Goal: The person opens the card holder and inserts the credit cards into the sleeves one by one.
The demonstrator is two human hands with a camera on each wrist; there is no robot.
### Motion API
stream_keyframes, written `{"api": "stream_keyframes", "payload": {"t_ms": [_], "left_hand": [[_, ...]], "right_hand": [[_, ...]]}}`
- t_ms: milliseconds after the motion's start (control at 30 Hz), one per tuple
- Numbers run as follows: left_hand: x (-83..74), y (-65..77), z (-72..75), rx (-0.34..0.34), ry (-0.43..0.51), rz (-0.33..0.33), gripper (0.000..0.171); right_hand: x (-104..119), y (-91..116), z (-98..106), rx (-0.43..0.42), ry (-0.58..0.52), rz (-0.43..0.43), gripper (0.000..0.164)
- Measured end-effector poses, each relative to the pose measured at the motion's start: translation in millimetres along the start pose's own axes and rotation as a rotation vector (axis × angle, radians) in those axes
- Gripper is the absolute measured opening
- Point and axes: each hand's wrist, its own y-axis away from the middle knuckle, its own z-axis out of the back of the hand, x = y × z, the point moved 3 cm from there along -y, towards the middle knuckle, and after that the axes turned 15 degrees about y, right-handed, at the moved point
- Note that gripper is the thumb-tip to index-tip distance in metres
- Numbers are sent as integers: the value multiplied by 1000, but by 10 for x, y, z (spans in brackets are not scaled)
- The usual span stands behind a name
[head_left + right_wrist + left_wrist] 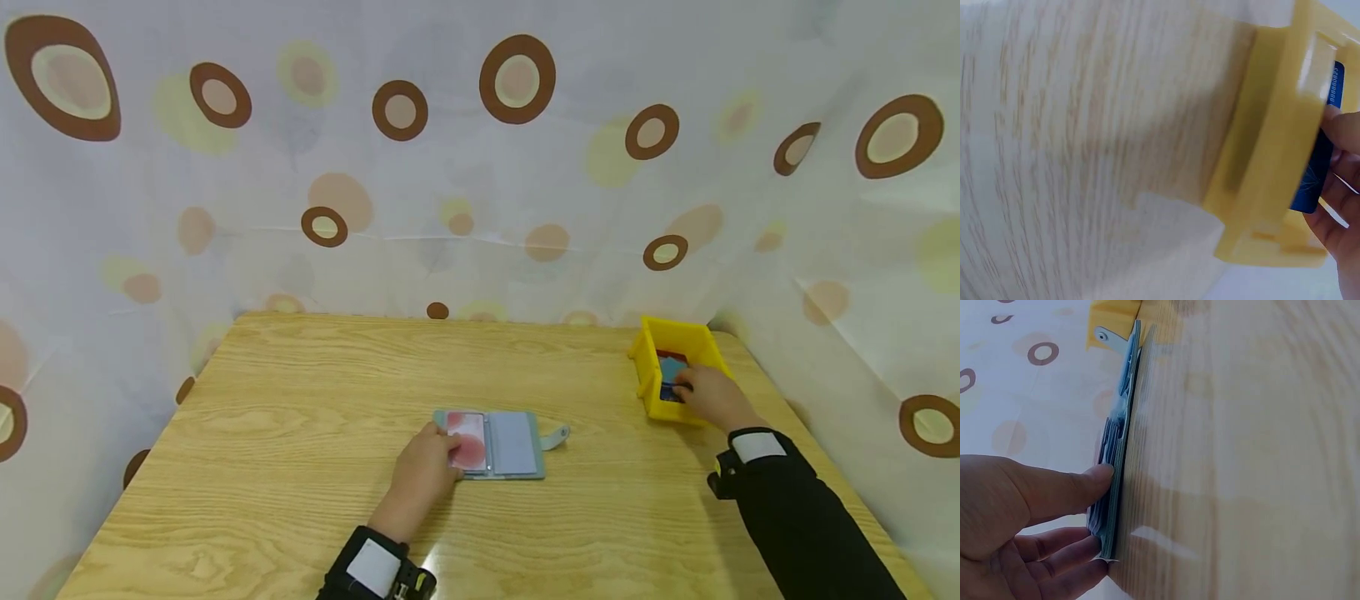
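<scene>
A small card holder [513, 443] lies spread flat on the table, pale sleeves inside and a pink-patterned page on its left half. My left hand [422, 471] holds its left edge, thumb on top and fingers along the side; the left wrist view shows the thumb [1100, 478] pressing the stacked sleeves. Over at the right, my right hand [712, 396] reaches into a yellow bin [651, 405]. Between thumb and fingers it pinches a dark blue card [1317, 165] with pale printing. Behind that card, a light blue card [672, 368] shows inside the bin.
The card holder's strap with a snap [556, 437] sticks out to its right. The wooden table [315, 383] meets a dotted cloth [450, 150] along its back and sides. The bin stands near the table's back right corner.
</scene>
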Motion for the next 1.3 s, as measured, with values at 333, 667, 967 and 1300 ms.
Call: {"api": "stream_keyframes", "payload": {"t_ms": [333, 667, 967, 1300], "left_hand": [[11, -20, 3, 18, -7, -23, 35], [-31, -54, 90, 2, 56, 19, 25], [-309, -124, 203, -40, 578, -18, 28], [-561, -101, 347, -55, 948, 45, 30]], "right_hand": [[34, 126, 463, -131, 23, -230, 25], [554, 130, 939, -256, -316, -397, 35], [1434, 184, 1004, -73, -891, -181, 30], [2191, 268, 935, 99, -1156, 17, 23]]}}
